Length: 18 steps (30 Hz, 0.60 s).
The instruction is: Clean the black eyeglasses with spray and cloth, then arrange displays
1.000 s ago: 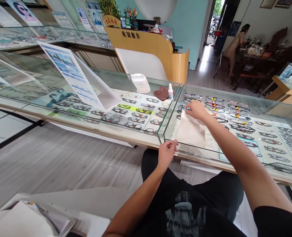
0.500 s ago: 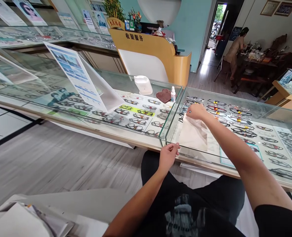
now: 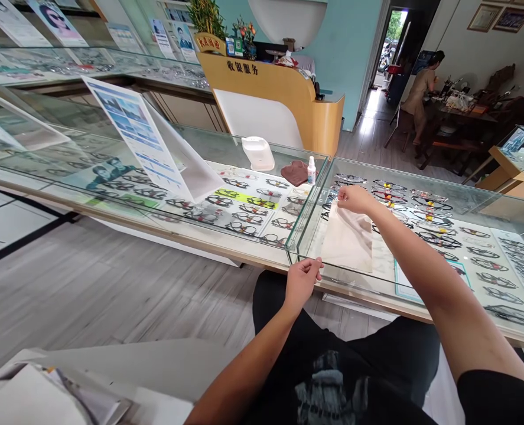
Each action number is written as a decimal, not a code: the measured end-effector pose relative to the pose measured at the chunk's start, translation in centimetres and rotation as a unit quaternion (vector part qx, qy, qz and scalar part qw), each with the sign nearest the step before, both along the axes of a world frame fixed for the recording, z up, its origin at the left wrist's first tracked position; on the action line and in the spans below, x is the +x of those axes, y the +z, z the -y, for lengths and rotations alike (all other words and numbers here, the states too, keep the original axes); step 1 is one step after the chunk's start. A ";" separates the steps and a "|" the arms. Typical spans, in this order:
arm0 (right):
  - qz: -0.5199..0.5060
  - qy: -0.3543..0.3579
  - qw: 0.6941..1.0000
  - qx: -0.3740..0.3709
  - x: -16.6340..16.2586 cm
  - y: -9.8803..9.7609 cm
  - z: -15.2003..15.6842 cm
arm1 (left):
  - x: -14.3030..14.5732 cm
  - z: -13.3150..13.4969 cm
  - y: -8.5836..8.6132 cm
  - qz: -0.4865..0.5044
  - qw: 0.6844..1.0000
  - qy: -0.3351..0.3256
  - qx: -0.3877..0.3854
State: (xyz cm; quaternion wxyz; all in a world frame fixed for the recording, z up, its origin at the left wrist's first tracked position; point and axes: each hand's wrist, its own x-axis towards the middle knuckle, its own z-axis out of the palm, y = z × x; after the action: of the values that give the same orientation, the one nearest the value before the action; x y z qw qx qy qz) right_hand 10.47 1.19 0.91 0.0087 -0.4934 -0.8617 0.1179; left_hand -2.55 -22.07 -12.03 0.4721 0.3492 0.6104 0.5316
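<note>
Right hand [image 3: 352, 199] pinches the cloth's [image 3: 348, 245] far corner and left hand [image 3: 303, 280] pinches its near corner. The cloth lies flat on the glass counter [image 3: 363, 288]. The yellow desk [image 3: 279, 88] behind reads 收银服务.

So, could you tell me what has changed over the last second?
Little. The left hand has curled its fingers in at the near edge of the glass case; whether it grips the cloth is unclear. The right hand still pinches the cloth's far corner, and the cloth stays spread on the glass.
</note>
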 end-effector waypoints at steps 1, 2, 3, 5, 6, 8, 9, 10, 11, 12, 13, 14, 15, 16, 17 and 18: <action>-0.013 -0.001 1.000 -0.005 0.1 -0.1 -0.1 | 0.0 0.0 0.0 0.000 1.000 0.000 0.001; -0.025 -0.002 1.000 -0.009 0.1 -0.1 -0.2 | 0.0 0.0 0.0 0.000 1.000 0.000 0.001; -0.035 -0.003 0.999 -0.014 0.2 -0.2 -0.3 | 0.0 0.0 0.0 -0.001 1.000 0.000 0.001; -0.051 -0.008 0.998 -0.021 0.2 -0.4 -0.5 | 0.0 0.0 0.1 -0.002 1.000 0.002 0.001; -0.055 -0.012 0.998 -0.024 0.2 -0.4 -0.6 | 0.0 0.0 0.1 -0.003 1.000 0.002 0.001; -0.060 -0.017 0.998 -0.030 0.3 -0.5 -0.9 | 0.0 0.0 0.1 -0.003 1.000 0.002 0.001; -0.061 -0.018 0.997 -0.035 0.3 -0.5 -1.0 | 0.0 0.0 0.1 -0.004 1.000 0.002 0.001; -0.060 -0.019 0.997 -0.040 0.4 -0.5 -1.1 | 0.0 0.0 0.1 -0.004 1.000 0.002 0.001; -0.059 -0.022 0.997 -0.044 0.4 -0.5 -1.2 | 0.0 0.0 0.1 -0.005 1.000 0.001 0.002; -0.057 -0.025 0.997 -0.047 0.5 -0.5 -1.3 | 0.0 0.0 0.1 -0.006 1.000 0.001 0.002; -0.055 -0.031 0.997 -0.048 0.5 -0.5 -1.4 | 0.0 0.0 0.1 -0.007 1.000 0.002 0.002; -0.052 -0.036 0.997 -0.047 0.5 -0.5 -1.5 | 0.0 0.0 0.1 -0.008 1.000 0.002 0.001; -0.050 -0.042 0.997 -0.045 0.6 -0.5 -1.5 | 0.0 0.0 0.2 -0.010 1.000 0.003 0.001; -0.048 -0.046 0.997 -0.043 0.6 -0.6 -1.6 | 0.0 0.0 0.2 -0.012 1.000 0.004 0.000; -0.046 -0.049 0.997 -0.042 0.6 -0.6 -1.6 | 0.0 0.0 0.2 -0.015 1.000 0.005 0.000; -0.045 -0.050 0.997 -0.041 0.7 -0.7 -1.6 | 0.1 -0.1 0.3 -0.018 1.000 0.005 0.000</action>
State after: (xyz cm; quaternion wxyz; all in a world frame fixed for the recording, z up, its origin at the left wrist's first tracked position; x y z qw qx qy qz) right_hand 11.13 2.79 0.24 0.0327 -0.5301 -0.8292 0.1744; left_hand -2.49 -21.99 -11.78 0.4582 0.3553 0.6206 0.5279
